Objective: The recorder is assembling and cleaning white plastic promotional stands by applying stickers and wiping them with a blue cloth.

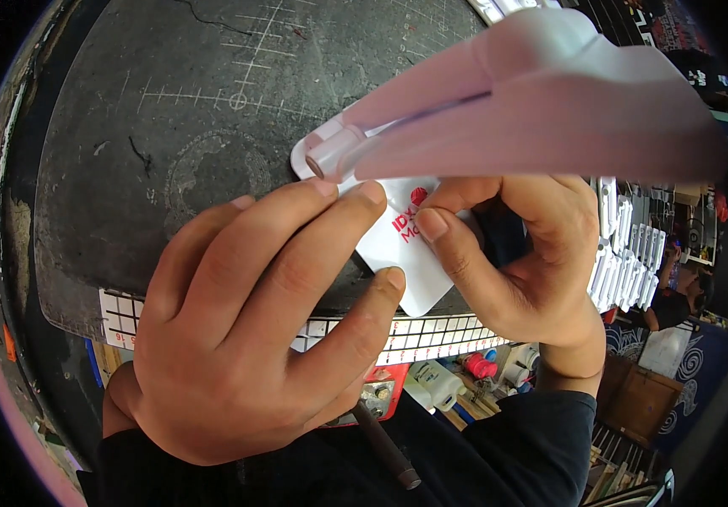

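Note:
A white plastic piece with a hinged part [541, 101] swung up lies before me on the dark work surface. Its flat base [419, 283] carries a red print, partly covered by my fingers. My left hand [254, 313] is spread, its fingertips and thumb resting along the left side of the base. My right hand [520, 253] pinches thumb and forefinger together right over the red print. Whatever sits between those two fingertips, if anything, is too small or hidden to make out. The raised part is close to the camera and blurred.
A dark board [212, 160] with white scale marks bears the piece. A white gridded ruler strip [440, 338] runs along its near edge. Stacked white pieces [630, 253] stand at right. Below are bottles [436, 384] and a dark handle [389, 448]. Another person [677, 304] is at far right.

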Action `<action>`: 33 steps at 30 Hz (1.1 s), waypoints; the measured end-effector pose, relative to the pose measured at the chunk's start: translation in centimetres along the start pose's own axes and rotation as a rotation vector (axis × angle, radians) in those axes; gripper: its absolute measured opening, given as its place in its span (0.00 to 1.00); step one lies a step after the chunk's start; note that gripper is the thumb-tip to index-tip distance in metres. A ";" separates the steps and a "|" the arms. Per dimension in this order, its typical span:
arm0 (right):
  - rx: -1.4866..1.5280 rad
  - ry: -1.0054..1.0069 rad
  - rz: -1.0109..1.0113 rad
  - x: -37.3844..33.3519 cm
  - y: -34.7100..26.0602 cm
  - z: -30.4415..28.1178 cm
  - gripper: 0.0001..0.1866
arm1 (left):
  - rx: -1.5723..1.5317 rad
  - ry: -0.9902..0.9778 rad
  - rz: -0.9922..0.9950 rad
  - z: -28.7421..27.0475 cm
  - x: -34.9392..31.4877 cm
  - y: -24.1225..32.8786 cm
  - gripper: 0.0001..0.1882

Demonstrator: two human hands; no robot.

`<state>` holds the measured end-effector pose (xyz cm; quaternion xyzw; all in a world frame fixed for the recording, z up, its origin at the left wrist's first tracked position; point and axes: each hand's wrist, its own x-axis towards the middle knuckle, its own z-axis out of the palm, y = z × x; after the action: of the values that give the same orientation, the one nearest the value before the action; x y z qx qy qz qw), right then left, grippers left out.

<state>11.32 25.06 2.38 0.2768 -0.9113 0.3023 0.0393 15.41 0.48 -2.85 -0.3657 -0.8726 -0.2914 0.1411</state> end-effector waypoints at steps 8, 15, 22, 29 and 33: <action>-0.015 -0.007 0.021 -0.1 0.0 -0.2 0.05 | -0.017 -0.009 -0.013 -0.1 0.1 0.1 0.22; -0.010 -0.015 0.023 0.0 0.0 -0.4 0.05 | 0.003 -0.013 -0.002 -0.1 0.1 0.1 0.22; -0.003 -0.023 0.045 -0.1 0.2 -0.4 0.05 | -0.015 -0.020 -0.021 -0.2 0.2 0.2 0.24; 0.008 -0.014 0.029 -0.1 0.2 -0.4 0.05 | -0.005 -0.023 -0.021 -0.2 0.3 0.2 0.24; -0.005 -0.015 0.022 -0.1 0.2 -0.5 0.05 | 0.007 -0.026 -0.012 -0.2 0.3 0.2 0.22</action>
<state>11.22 25.50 2.66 0.2691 -0.9152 0.2984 0.0298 15.37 0.62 -2.51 -0.3637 -0.8776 -0.2843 0.1291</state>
